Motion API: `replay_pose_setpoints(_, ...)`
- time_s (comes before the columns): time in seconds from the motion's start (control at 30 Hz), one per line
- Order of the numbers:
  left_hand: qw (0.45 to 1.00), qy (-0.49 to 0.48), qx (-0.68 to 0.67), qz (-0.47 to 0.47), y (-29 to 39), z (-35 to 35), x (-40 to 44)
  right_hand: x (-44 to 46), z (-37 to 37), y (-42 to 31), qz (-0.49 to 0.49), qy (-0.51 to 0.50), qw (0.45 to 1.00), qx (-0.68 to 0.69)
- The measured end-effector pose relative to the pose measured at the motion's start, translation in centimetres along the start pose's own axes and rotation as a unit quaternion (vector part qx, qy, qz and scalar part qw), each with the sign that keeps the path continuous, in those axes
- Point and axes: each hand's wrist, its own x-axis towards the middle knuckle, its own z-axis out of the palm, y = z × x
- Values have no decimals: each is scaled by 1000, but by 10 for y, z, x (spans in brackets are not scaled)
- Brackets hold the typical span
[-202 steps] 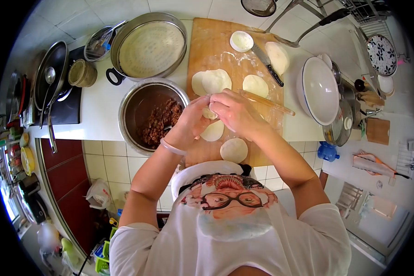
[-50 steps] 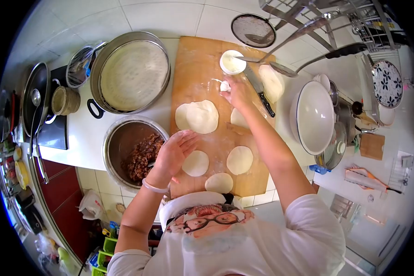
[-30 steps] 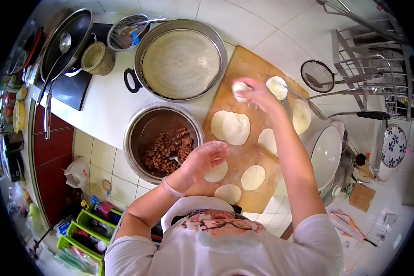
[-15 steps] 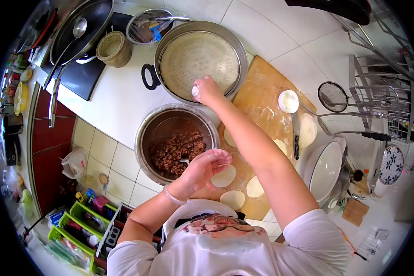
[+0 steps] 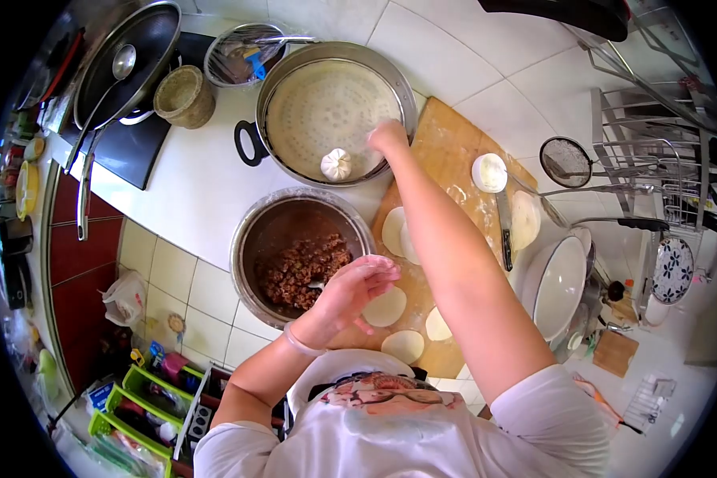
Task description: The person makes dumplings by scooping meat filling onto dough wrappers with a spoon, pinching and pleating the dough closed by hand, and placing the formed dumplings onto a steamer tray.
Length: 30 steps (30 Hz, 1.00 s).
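A white pleated bun (image 5: 336,164) sits on the pale, dotted liner (image 5: 319,111) of a wide steamer pan (image 5: 264,95), near its front rim. My right hand (image 5: 387,137) is over the pan's right side, apart from the bun; its fingers are smeared by motion. Below it, my left hand (image 5: 357,291) hovers palm inward with fingers apart and nothing in it. Beside that hand stands a metal pot (image 5: 243,227) holding brown minced filling (image 5: 303,275), with a spoon handle partly hidden. A round dough wrapper (image 5: 385,307) lies just right of my left hand.
The floured wooden board (image 5: 454,135) carries more dough wrappers (image 5: 403,346), a small white bowl (image 5: 489,173), a knife (image 5: 505,231) and a dough piece (image 5: 525,220). A stone-like pot (image 5: 184,97) and a wok (image 5: 127,72) stand at left; a dish rack (image 5: 653,143) at right.
My right hand has let go of the bun on the steamer liner and moved right, away from it. My left hand stays nearly in place. The whole view has shifted slightly.
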Motion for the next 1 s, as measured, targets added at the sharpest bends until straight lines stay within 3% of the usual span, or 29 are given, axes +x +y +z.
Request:
replay_pose_setpoints(0.13, 1000, -10, -16, 14, 0, -3, -4, 1, -7, 1, -6, -32, 999, 5)
replay_pose_setpoints(0.2, 999, -14, -22, 18, 0, -5, -5, -12, -7, -1, 57, 86, 991, 91)
replay_pose_setpoints(0.23, 1000, -5, -18, 16, 0, -5, -5, -17, -11, -5, 55, 86, 991, 89)
replay_pose_setpoints(0.3, 1000, 5, -14, 12, 1, -6, -6, -28, -21, -11, 21, 45, 998, -37)
replay_pose_setpoints(0.43, 1000, -1, -17, 12, 4, -4, -4, -52, -35, -19, -75, 52, 985, -143)
replay_pose_setpoints(0.5, 1000, 6, -2, 14, 7, 1, -2, -61, -32, -15, -226, -24, 914, -335)
replay_pose_setpoints(0.6, 1000, 11, 17, -14, 7, 8, -3, -68, -32, 8, -237, 17, 937, -256)
replay_pose_setpoints(0.63, 999, 20, 21, 19, 7, 9, -2, -76, -40, 16, -222, 14, 942, -252)
replay_pose_setpoints(0.7, 997, 30, 12, 64, 6, 9, -1, -95, -64, 35, -336, 143, 926, -95)
replay_pose_setpoints(0.73, 997, 41, 14, 63, 8, 12, -3, -113, -75, 49, -323, 145, 930, -94)
replay_pose_setpoints(0.8, 997, 10, 14, 74, 2, -3, -3, -162, -92, 84, -316, 143, 934, 90)
replay_pose_setpoints(0.87, 995, -33, 34, 91, -3, -4, -3, -184, -68, 132, -253, 120, 957, 75)
replay_pose_setpoints(0.97, 994, 5, 77, 75, -12, 6, -6, -165, 3, 212, -144, 93, 982, 75)
replay_pose_setpoints(1.0, 993, 1, 82, 80, -13, 12, -9, -162, 11, 219, -149, 100, 981, 76)
